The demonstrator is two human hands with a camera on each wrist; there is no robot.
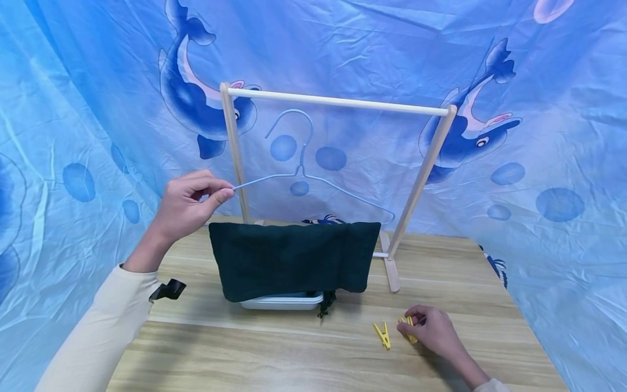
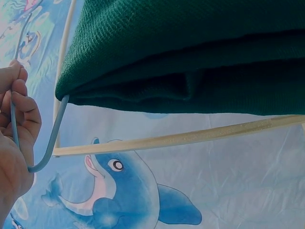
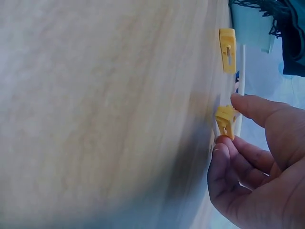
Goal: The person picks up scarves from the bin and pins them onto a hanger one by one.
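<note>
My left hand (image 1: 193, 198) pinches one end of a light blue wire hanger (image 1: 274, 177) between thumb and fingers, hook upward. Over the hanger's lower bar hangs a folded dark green knitted scarf (image 1: 294, 261), fringe showing below its right part. In the left wrist view the bent end of the hanger (image 2: 51, 138) runs into the scarf's fold. Low on the right, my right hand (image 1: 433, 329) has thumb and fingertips on either side of a yellow clothespin (image 3: 226, 119) at the tabletop. A second yellow clothespin (image 1: 383, 336) lies just left of it.
Behind the scarf stands a wooden rack (image 1: 416, 185) with a white top rail (image 1: 338, 101). A white tray (image 1: 281, 305) sits partly hidden under the scarf on the wood-grain table (image 1: 274, 354). Blue dolphin-print cloth (image 1: 372, 49) surrounds the table.
</note>
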